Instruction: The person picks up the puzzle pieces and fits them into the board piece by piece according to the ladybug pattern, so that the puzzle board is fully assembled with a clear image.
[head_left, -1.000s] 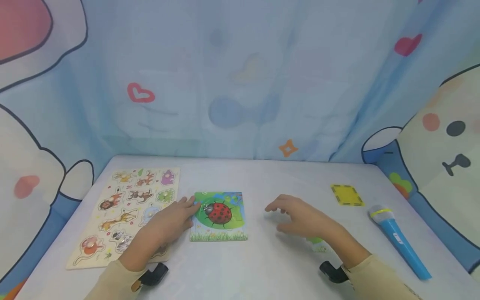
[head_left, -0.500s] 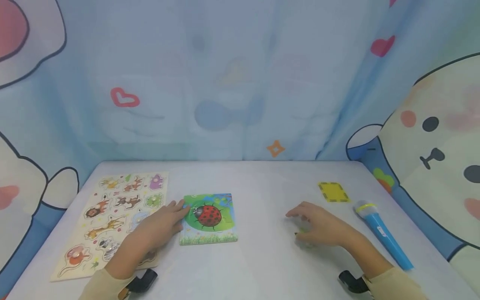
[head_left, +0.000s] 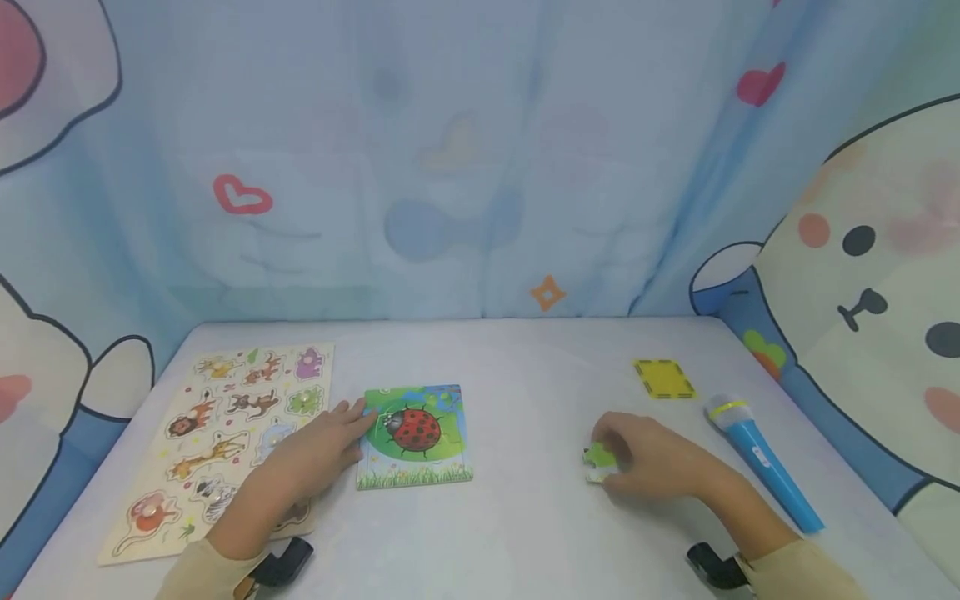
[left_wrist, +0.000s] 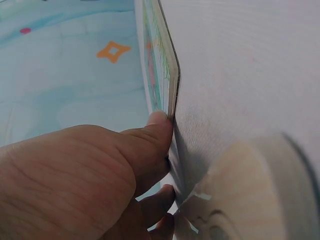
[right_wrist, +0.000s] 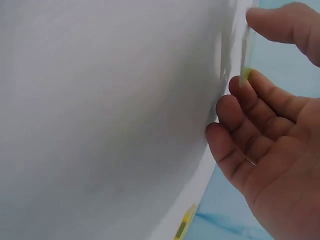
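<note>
My right hand (head_left: pixel 656 458) pinches a small green-and-white jigsaw puzzle piece (head_left: pixel 598 462) between thumb and fingers, right of the table's middle. The right wrist view shows the puzzle piece (right_wrist: pixel 245 50) edge-on, with the thumb at one edge and the fingers at the other. To the left lies a square ladybug puzzle (head_left: pixel 416 432), a red beetle on green with grass along the bottom. My left hand (head_left: pixel 322 450) rests at its left edge, fingers extended onto it. In the left wrist view, the left thumb touches the corner of the ladybug puzzle (left_wrist: pixel 165 65).
A wooden animal peg puzzle board (head_left: pixel 180 454) lies at the left, partly under my left forearm. A yellow square tile (head_left: pixel 665 379) and a blue toy microphone (head_left: pixel 772 467) lie beyond and right of my right hand. A patterned curtain (head_left: pixel 450 167) hangs behind the table.
My right hand moved rightward to the puzzle piece, took hold of it between thumb and fingers, and turned it into view. My left hand stayed at the ladybug puzzle. The head view shifted slightly.
</note>
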